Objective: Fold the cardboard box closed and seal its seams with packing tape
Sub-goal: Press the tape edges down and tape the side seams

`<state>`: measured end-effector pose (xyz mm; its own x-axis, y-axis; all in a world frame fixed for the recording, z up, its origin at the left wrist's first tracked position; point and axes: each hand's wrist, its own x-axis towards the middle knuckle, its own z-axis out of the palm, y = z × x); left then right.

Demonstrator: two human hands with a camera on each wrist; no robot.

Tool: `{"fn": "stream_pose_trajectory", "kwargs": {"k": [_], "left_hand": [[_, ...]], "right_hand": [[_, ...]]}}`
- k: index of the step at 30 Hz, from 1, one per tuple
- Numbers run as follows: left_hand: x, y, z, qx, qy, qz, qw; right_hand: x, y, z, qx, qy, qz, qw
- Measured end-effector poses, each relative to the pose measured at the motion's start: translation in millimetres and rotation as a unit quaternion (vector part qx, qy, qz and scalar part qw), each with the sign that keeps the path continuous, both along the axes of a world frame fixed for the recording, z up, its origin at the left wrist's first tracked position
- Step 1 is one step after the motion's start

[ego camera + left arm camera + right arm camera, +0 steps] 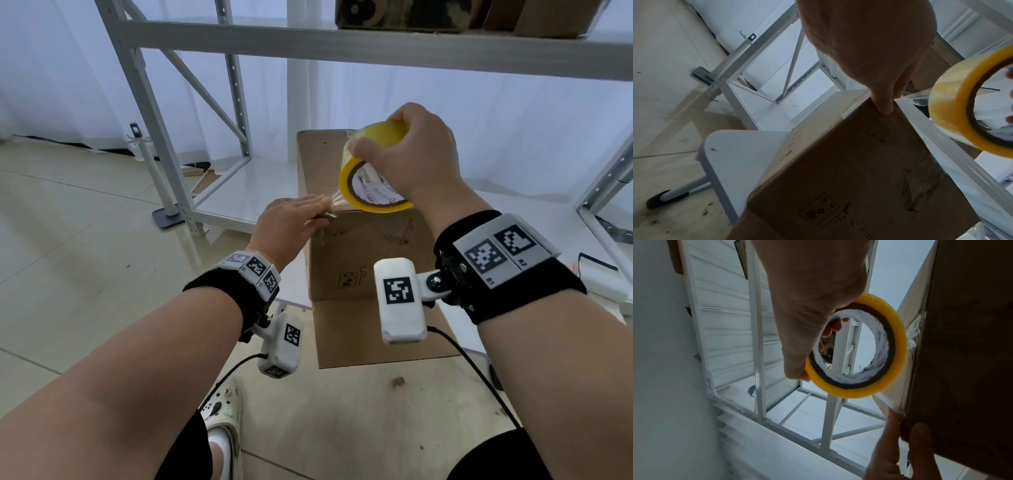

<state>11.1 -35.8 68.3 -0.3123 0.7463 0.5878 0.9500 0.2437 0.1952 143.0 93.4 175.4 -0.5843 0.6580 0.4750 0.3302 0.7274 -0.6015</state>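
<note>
A tall brown cardboard box (363, 260) stands on a white table (291, 287); a bottom flap (349, 332) juts toward me. My right hand (411, 154) grips a yellow roll of clear packing tape (380, 135) just above the box's top front edge, fingers through the core (834, 326). A short strand of tape (337, 200) runs from the roll to my left hand (318, 209). That hand pinches the tape end at the box's top front-left corner, thumb (884, 105) on the front face, fingers over the top. The top seam is hidden behind roll and hands.
A white metal shelf rack (308, 44) rises behind and over the box, with cardboard boxes (411, 13) on its upper shelf. A white pole on a grey base (161, 192) stands on the tiled floor at left. A second rack (603, 192) stands at right.
</note>
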Motion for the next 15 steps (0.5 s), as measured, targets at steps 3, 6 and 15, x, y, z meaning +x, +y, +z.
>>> {"fn": "stream_pose_trajectory", "kwargs": {"k": [3,6,15], "left_hand": [[-3,-1,0,-0.014,-0.008,0.008,1.000],[-3,-1,2,-0.021,-0.016,0.007,1.000],[12,7,10,-0.120,0.069,0.058,0.989]], "right_hand": [[6,9,-2,-0.011,-0.012,-0.021,1.000],[15,22,-5,0.000,-0.046,-0.034,0.998],[19,27,-12,0.047,-0.086,-0.014,0.995]]}}
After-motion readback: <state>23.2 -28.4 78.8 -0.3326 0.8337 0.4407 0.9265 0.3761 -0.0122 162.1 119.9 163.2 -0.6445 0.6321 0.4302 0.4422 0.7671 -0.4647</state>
